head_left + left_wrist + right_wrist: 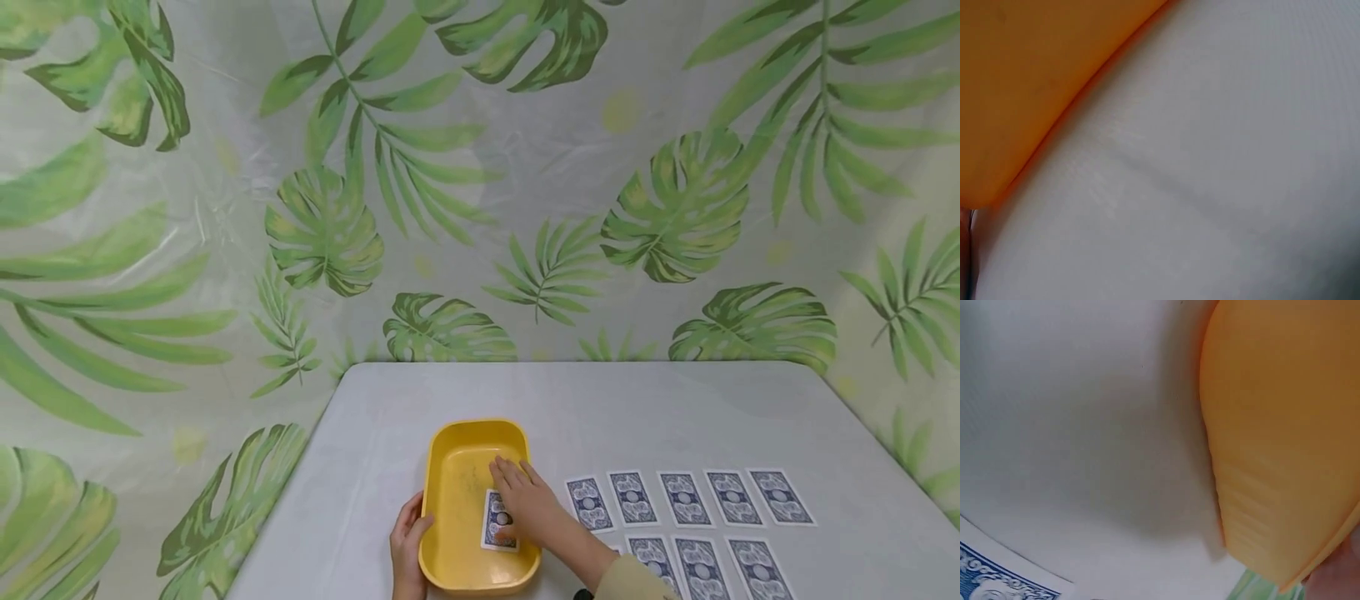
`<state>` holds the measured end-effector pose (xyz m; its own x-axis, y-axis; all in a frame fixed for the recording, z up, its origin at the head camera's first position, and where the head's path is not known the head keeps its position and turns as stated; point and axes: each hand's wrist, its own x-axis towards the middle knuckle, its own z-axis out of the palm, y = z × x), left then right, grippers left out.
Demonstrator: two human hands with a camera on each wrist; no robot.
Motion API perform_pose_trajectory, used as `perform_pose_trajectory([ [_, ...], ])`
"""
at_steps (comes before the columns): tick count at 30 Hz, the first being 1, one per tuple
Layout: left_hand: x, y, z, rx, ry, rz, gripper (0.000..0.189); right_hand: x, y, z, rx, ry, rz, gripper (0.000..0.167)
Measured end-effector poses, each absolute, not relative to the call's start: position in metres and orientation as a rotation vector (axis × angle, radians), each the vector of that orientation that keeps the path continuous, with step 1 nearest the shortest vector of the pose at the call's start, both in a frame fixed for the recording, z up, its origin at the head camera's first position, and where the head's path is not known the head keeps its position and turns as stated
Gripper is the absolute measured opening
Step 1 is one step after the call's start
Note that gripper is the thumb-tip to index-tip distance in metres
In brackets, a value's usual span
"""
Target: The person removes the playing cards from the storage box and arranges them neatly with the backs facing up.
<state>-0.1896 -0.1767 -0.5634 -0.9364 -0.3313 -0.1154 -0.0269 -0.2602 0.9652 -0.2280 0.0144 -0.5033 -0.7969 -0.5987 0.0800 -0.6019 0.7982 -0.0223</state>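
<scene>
A yellow plastic tray [450,500] with raised sides sits on the table. My left hand [408,542] grips its left side, thumb over the rim and fingers along the outside. Inside the tray, toward its right wall, a blue-backed playing card [491,533] shows face down. My right hand [531,504] reaches over the tray's right rim, fingers straight and thumb over the card, covering part of it. In the left wrist view the tray's outer wall [1035,75] fills the upper left. The right wrist view shows the tray's side [1279,437] and a bit of the hand [1338,569] at the lower right.
Right of the tray, several blue-backed cards lie face down in two rows, a far-row card [684,500] and a near-row card [701,571] among them. The right forearm overlaps the near row's left end. Behind the white table [600,408] hangs a leaf-patterned curtain [555,167].
</scene>
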Motion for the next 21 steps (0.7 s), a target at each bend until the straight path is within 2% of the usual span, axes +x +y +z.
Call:
perform_pose_trajectory([
  [6, -0.190, -0.175, -0.564, 0.457, -1.786, -2.299, 0.046, -0.233, 0.008, -0.508, 0.980, -2.953, -0.306, 0.110],
  [11, -0.189, -0.175, -0.563, 0.439, -1.797, -2.285, 0.046, -0.235, 0.001, -0.513, 0.954, -2.929, -0.628, 0.103],
  [16, -0.188, -0.175, -0.563, 0.435, -1.777, -2.293, 0.045, -0.232, -0.004, -0.517, 0.935, -2.889, -0.764, 0.095],
  [21, -0.190, -0.176, -0.565, 0.441, -1.778, -2.290, 0.045, -0.231, -0.006, -0.514, 0.937, -2.879, -0.793, 0.093],
])
